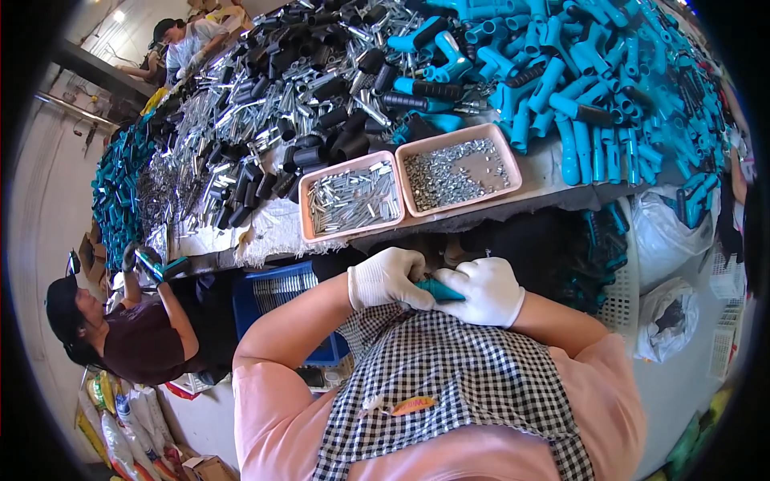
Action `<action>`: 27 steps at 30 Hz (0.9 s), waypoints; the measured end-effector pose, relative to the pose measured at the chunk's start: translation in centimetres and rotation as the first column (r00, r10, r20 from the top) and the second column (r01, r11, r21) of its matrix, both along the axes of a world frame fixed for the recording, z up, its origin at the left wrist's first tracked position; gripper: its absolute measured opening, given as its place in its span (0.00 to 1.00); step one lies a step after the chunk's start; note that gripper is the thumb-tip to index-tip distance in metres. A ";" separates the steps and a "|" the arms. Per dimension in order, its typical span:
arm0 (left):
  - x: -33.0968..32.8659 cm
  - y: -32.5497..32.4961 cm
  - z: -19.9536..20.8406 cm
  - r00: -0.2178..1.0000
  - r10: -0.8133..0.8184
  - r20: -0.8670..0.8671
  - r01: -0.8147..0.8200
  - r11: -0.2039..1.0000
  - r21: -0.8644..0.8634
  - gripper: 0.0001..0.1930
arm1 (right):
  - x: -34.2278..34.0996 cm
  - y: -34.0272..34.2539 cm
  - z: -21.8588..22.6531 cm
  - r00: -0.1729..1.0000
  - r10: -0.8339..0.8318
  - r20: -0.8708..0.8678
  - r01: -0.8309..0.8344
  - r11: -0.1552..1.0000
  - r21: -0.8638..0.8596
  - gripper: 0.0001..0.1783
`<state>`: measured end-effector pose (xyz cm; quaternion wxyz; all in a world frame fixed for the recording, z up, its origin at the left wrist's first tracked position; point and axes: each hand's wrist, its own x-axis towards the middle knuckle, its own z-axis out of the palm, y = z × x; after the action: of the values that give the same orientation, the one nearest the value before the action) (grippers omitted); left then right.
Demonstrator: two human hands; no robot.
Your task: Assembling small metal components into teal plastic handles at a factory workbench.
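Observation:
In front of my checked apron, my white-gloved left hand [388, 277] and gloved right hand [486, 290] close together around a teal plastic part [441, 289]. Only a short, rounded stretch of it shows between the gloves; its ends are covered by my fingers. Just beyond my hands, a pink tray [304, 210] at the table's edge holds slim metal pins [353, 200]. Touching it on the right is a second pink tray [514, 167] with many small metal pieces [449, 172].
Teal tool housings [561, 80] heap up at the back right, black sleeves and metal rods [297, 88] at the back left. A blue crate [250, 309] stands below the table. To the left a co-worker [120, 329] handles a teal part; another person [188, 48] is farther back.

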<state>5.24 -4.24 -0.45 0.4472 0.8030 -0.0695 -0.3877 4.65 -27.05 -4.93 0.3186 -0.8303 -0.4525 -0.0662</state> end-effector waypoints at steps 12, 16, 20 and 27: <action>3.0 -2.2 0.8 0.945 -0.053 0.324 0.028 0.996 0.081 0.20 | 2.3 -4.0 -0.9 0.995 -0.099 0.023 0.100 0.995 -0.029 0.32; 5.5 -4.4 1.7 0.894 -0.234 0.381 0.192 0.971 0.145 0.31 | 3.0 -4.7 0.0 0.890 -0.148 -0.431 0.060 0.976 -0.211 0.35; 11.1 -4.1 -0.1 0.814 -0.271 0.513 0.360 0.929 -0.081 0.25 | 2.8 -6.4 -0.7 0.857 -0.155 -0.492 0.139 0.988 -0.070 0.30; 15.6 -4.6 -4.6 0.566 -0.727 0.389 0.460 0.670 0.583 0.12 | 2.4 -7.3 -1.0 0.861 -0.175 -0.478 0.184 0.983 -0.028 0.28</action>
<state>20.84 -8.84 -5.02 0.0568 0.8821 -0.3942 -0.2515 7.01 -34.36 -5.90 0.4207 -0.8562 -0.2800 0.1073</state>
